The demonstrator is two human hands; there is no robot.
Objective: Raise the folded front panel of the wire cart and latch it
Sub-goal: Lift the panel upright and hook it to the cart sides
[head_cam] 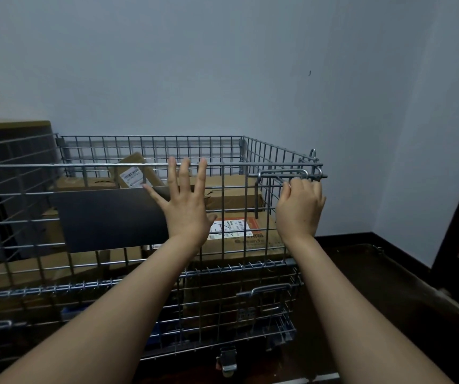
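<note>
Both forearms reach out from me over a dark floor (383, 275) toward a pale blue-grey wall (222, 65). I see the wire cart (267, 309) standing against that wall, cardboard boxes (236, 195) stacked inside. Its front panel (239, 228) stands upright, grey mesh with a black plate (106, 217) fixed on it. My left hand (186, 206) presses flat against the mesh, fingers spread wide. My right hand (300, 206) is curled around the latch rod (286, 174) at the panel's top right corner.

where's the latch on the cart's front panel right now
In the head view the latch sits at the raised front panel's upper right corner, just above the right hand.
</note>
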